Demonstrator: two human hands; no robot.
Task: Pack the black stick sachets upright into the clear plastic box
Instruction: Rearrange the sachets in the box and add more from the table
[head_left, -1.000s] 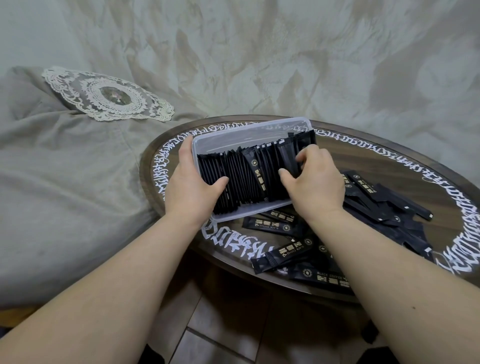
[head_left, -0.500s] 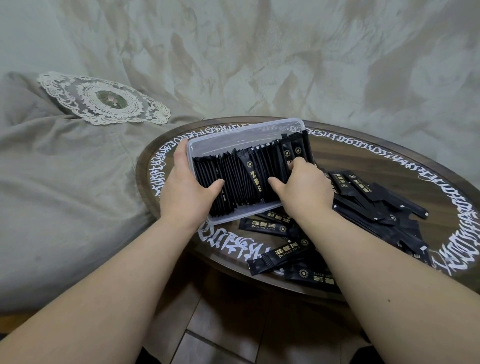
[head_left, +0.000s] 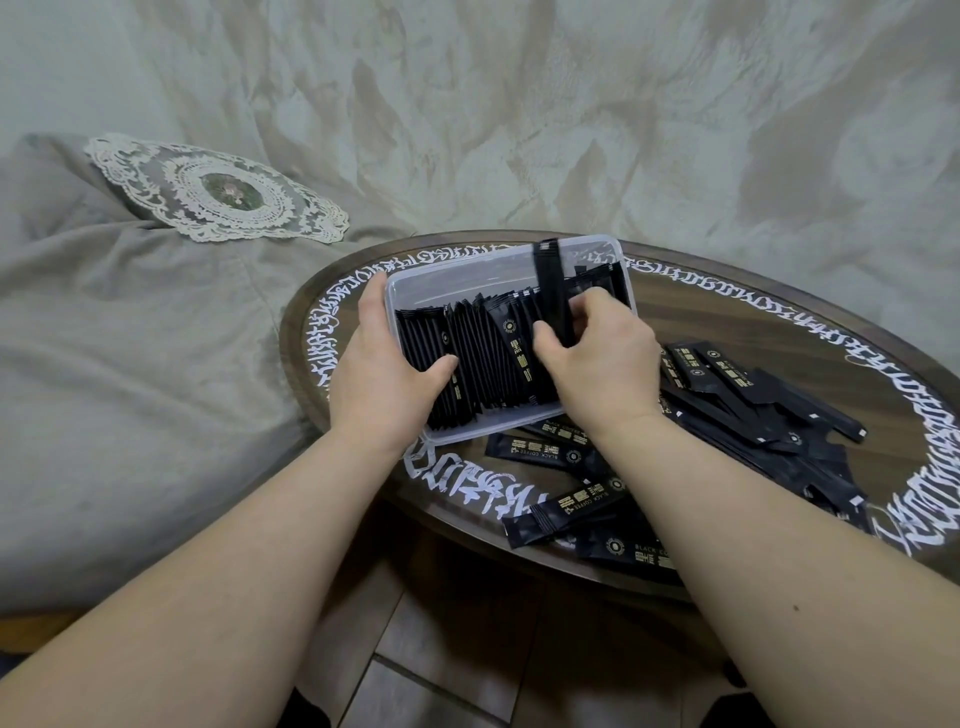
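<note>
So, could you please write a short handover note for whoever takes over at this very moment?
Left hand: grips the left end of the clear plastic box, thumb against the packed sachets.
Right hand: pinches one raised sachet above the row.
Done: box mostly filled with upright sachets.
Left: seat the raised one, then pack the loose sachets lying on the round table.

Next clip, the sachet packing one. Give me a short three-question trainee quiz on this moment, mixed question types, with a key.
1. True or false: the right hand pinches a raised sachet standing above the packed row.
2. The left hand holds the clear plastic box at: A) its left end B) its far right corner C) nowhere.
3. Where do the loose sachets lie?

Key: 1 true; 2 A; 3 on the round table, right of and in front of the box.
</note>
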